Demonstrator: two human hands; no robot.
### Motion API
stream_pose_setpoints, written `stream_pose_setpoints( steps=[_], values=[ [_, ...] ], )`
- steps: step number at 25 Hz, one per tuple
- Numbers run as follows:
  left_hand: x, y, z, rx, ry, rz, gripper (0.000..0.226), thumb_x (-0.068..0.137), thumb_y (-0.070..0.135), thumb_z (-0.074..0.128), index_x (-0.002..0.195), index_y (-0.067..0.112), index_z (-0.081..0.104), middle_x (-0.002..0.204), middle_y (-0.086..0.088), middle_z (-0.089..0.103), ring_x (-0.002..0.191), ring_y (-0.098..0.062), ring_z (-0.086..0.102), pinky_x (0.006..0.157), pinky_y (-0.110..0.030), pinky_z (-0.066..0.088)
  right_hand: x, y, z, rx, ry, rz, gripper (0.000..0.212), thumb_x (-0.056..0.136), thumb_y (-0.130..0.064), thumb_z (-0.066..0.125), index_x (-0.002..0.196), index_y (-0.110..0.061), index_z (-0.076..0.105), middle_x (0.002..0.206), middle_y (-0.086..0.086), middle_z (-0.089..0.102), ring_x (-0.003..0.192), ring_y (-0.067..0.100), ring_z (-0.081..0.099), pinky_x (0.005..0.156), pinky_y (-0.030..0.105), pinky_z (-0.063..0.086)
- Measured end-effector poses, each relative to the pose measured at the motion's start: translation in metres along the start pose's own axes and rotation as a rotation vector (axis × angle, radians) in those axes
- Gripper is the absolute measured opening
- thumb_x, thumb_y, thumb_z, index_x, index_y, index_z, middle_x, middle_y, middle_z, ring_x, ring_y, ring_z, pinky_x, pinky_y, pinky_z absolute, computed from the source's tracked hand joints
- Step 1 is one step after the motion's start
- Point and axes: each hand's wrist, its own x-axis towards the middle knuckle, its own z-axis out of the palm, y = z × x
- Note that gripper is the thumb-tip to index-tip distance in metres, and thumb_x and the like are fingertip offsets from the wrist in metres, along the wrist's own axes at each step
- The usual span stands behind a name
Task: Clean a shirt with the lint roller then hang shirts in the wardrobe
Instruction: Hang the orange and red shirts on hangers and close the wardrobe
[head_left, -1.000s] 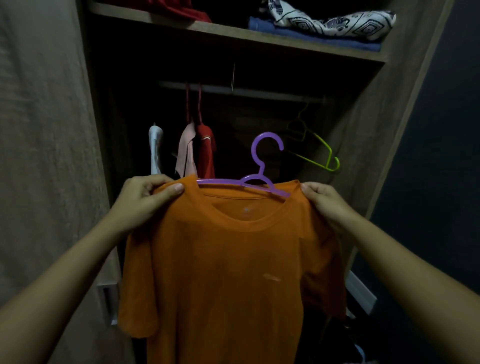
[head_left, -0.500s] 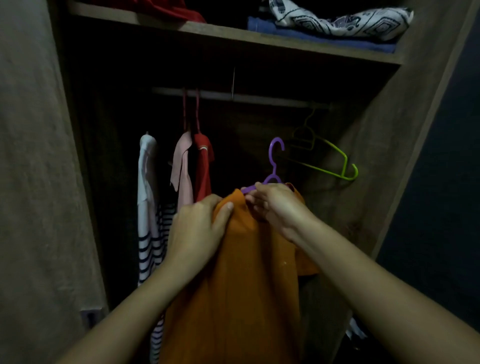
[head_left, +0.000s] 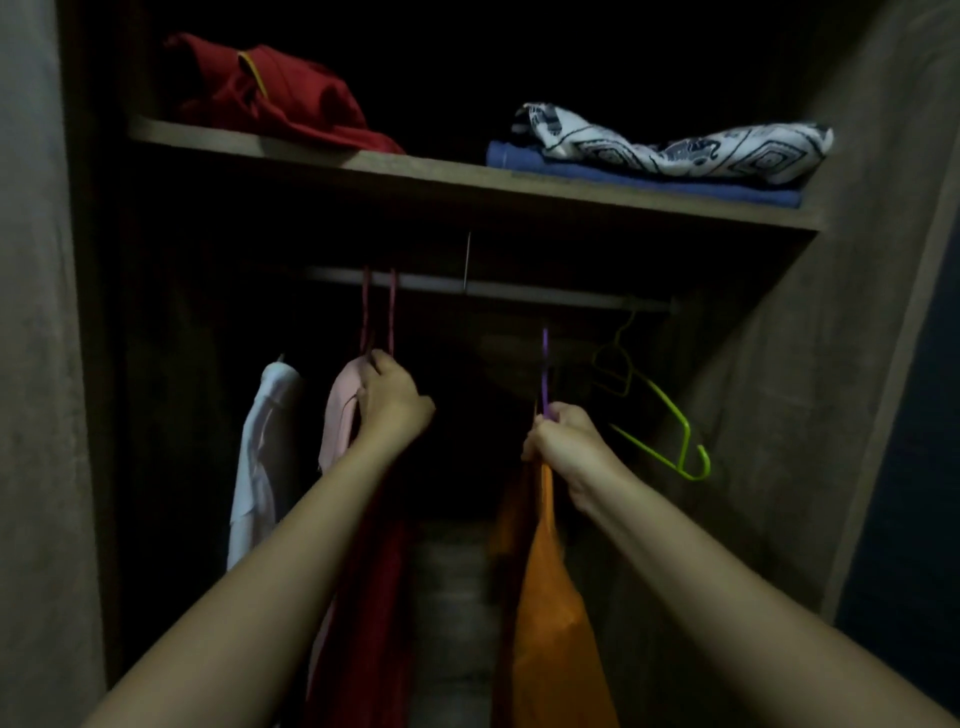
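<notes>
An orange shirt (head_left: 545, 597) hangs edge-on from a purple hanger (head_left: 545, 374), whose hook rises toward the wardrobe rail (head_left: 519, 291) but stays below it. My right hand (head_left: 563, 441) grips the hanger's neck at the shirt's collar. My left hand (head_left: 389, 400) holds the top of a red garment (head_left: 374, 597) and a pink garment (head_left: 337, 410), both hanging from the rail on reddish hangers. The lint roller is not in view.
A white shirt (head_left: 262, 447) hangs at the far left. An empty green hanger (head_left: 670, 431) hangs at the rail's right end. The shelf (head_left: 441, 174) above holds red clothing (head_left: 275, 98) and folded blue and patterned cloths (head_left: 670, 150). Wardrobe walls close both sides.
The orange shirt has turned from facing me to edge-on and moved into the wardrobe. My left hand left it and took hold of the hanging pink and red garments.
</notes>
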Motion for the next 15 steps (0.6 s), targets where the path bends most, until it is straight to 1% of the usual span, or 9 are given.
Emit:
stream_pose_setpoints(
  steps=[1,2,4,5,8,9,11,13,15],
  values=[
    [0.004,0.002,0.006,-0.052,-0.007,-0.035,0.075,0.084,0.006,0.057,0.145,-0.004,0.013,0.147,-0.027,0.027,0.134,-0.039,0.033,0.110,-0.036,0.028,0.007,-0.001,-0.003,-0.004,-0.024,-0.022,0.041,0.083,0.001,0.049,0.123,-0.007,0.046,0.087,0.007,0.051,0.076,0.015,0.051,0.060,0.021,0.041],
    [0.007,0.006,0.012,-0.081,-0.038,-0.045,0.072,0.085,0.003,0.053,0.145,-0.002,0.015,0.144,-0.028,0.034,0.130,-0.040,0.038,0.107,-0.035,0.031,0.016,-0.002,-0.006,-0.013,-0.045,-0.039,0.037,0.081,0.003,0.048,0.114,-0.012,0.047,0.082,0.004,0.049,0.074,0.014,0.050,0.062,0.021,0.042],
    [0.005,0.012,0.024,-0.095,-0.120,-0.032,0.066,0.086,0.003,0.049,0.145,0.002,0.019,0.137,-0.028,0.043,0.124,-0.040,0.045,0.102,-0.033,0.036,0.031,-0.006,-0.010,-0.065,-0.076,-0.086,0.028,0.075,0.007,0.049,0.092,-0.015,0.046,0.079,0.004,0.046,0.074,0.016,0.049,0.067,0.026,0.043],
    [0.005,0.015,0.029,-0.097,-0.122,-0.021,0.065,0.086,0.003,0.048,0.145,0.002,0.020,0.135,-0.027,0.045,0.123,-0.039,0.047,0.101,-0.032,0.037,0.038,-0.011,-0.011,-0.095,-0.087,-0.108,0.028,0.074,0.008,0.049,0.087,-0.017,0.045,0.080,0.004,0.046,0.075,0.016,0.050,0.068,0.028,0.043],
    [0.003,0.021,0.036,-0.179,-0.050,-0.069,0.067,0.087,-0.001,0.045,0.147,0.006,0.017,0.140,-0.025,0.042,0.127,-0.038,0.044,0.103,-0.033,0.035,0.065,-0.026,-0.005,-0.140,-0.101,-0.147,0.028,0.076,0.003,0.050,0.094,-0.018,0.053,0.087,0.004,0.053,0.081,0.019,0.056,0.073,0.031,0.048],
    [0.001,0.022,0.036,-0.194,-0.035,-0.076,0.070,0.087,-0.001,0.044,0.149,0.008,0.013,0.142,-0.024,0.039,0.129,-0.036,0.042,0.105,-0.032,0.034,0.076,-0.031,-0.002,-0.161,-0.092,-0.159,0.028,0.076,0.000,0.049,0.098,-0.015,0.057,0.090,0.006,0.057,0.084,0.022,0.059,0.077,0.034,0.050],
    [-0.004,0.023,0.037,-0.202,-0.040,-0.074,0.073,0.088,-0.001,0.042,0.150,0.010,0.006,0.146,-0.021,0.035,0.130,-0.034,0.040,0.104,-0.031,0.035,0.096,-0.040,0.006,-0.185,-0.052,-0.177,0.036,0.079,-0.004,0.049,0.112,-0.013,0.060,0.100,0.009,0.063,0.094,0.026,0.062,0.088,0.040,0.051],
    [-0.007,0.026,0.035,-0.208,-0.058,-0.061,0.075,0.088,0.000,0.041,0.150,0.012,0.002,0.146,-0.020,0.034,0.127,-0.033,0.044,0.098,-0.030,0.040,0.112,-0.045,0.012,-0.187,-0.040,-0.178,0.043,0.080,-0.008,0.050,0.122,-0.014,0.057,0.105,0.009,0.064,0.099,0.026,0.061,0.091,0.037,0.049],
    [-0.007,0.029,0.033,-0.212,-0.081,-0.061,0.076,0.088,0.001,0.042,0.150,0.012,0.000,0.146,-0.020,0.035,0.122,-0.032,0.049,0.089,-0.027,0.043,0.123,-0.043,0.016,-0.224,-0.058,-0.190,0.042,0.082,-0.014,0.051,0.124,-0.014,0.057,0.113,0.009,0.064,0.106,0.026,0.060,0.095,0.036,0.048]
  ],
)
